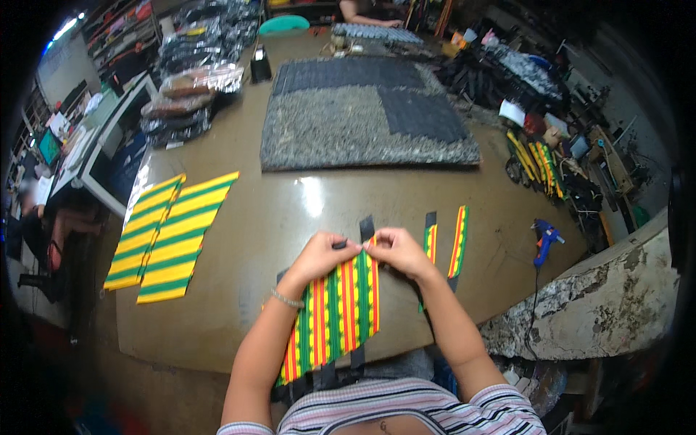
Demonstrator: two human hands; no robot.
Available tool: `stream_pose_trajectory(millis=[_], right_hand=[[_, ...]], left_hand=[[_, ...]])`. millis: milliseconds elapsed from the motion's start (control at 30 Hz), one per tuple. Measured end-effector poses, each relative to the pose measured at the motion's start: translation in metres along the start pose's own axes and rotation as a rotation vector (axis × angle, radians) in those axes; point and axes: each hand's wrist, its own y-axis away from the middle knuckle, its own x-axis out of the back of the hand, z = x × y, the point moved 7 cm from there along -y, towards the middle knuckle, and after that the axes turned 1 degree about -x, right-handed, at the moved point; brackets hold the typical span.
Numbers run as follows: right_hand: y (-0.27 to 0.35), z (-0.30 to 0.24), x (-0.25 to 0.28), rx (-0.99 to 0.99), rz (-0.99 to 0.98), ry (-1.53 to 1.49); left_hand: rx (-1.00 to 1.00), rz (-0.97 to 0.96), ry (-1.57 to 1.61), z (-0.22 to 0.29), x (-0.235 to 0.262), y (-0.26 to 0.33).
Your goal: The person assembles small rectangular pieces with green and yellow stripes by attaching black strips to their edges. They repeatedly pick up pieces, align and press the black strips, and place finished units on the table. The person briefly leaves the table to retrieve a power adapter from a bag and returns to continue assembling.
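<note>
Head: strips (459,242) near panel (333,313), glue gun (545,238).

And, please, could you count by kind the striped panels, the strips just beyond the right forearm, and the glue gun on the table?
Yellow-green panels: 2
Held panel: 1
Strips: 2
Glue gun: 1
Total: 6

White glare on the tabletop (362,194), blackened edges
</note>
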Motion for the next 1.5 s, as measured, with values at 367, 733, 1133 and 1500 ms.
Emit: stream_pose_trajectory(millis=[367,733,1133,1500], right_hand=[[-0.005,0.011,-0.005,-0.056,-0.148,-0.24],[0.001,0.004,-0.008,0.013,-0.079,-0.136],[0.021,-0.038,-0.006,0.449,0.087,0.485],[0.03,-0.024,-0.028,0.086,-0.016,0.023]], left_hand=[[0.004,-0.087,0.131,-0.007,-0.005,-0.002],[-0.381,0.231,-0.389,0.04,-0.008,0.02],[-0.063,-0.007,0.215,0.003,-0.005,0.002],[-0.202,0.039,-0.114,0.004,-0.007,-0.001]])
